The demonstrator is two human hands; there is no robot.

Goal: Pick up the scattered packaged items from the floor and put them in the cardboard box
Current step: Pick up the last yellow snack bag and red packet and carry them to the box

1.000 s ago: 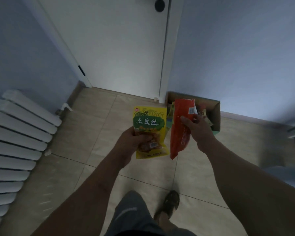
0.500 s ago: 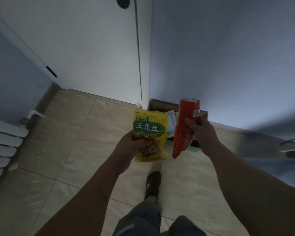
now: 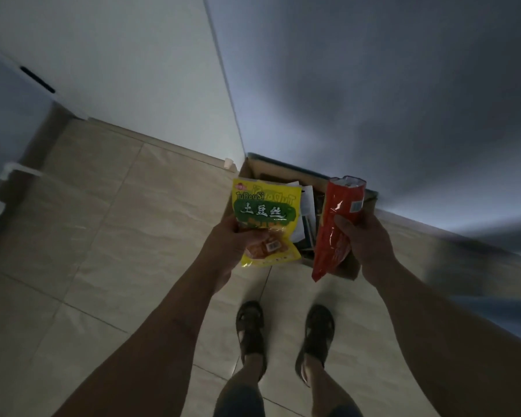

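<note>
floor: beige tiled floor (image 3: 127,236), lots of bare tile across the left half of frame, nothing lying there
walls: grey wall (image 3: 373,85) meets the white door (image 3: 118,70) in a corner, upper centre
box: open brown cardboard box (image 3: 351,267) tucked right into that corner, packets already inside, rim partly hidden by both packets
right hand: right hand (image 3: 366,237) wrapped round a long red foil packet (image 3: 333,230), held over the box's right side
left hand: left hand (image 3: 227,245) clamped on a flat yellow snack packet with a green label (image 3: 265,221), over the box's left edge
feet: dark sandals (image 3: 251,329) just short of the box

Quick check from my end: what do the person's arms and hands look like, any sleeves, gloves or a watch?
Both forearms are bare up to the frame edge, no sleeves showing. The left hand and right hand wear no gloves; no watch, band or ring is visible. The light is dim, so small markings cannot be made out.
</note>
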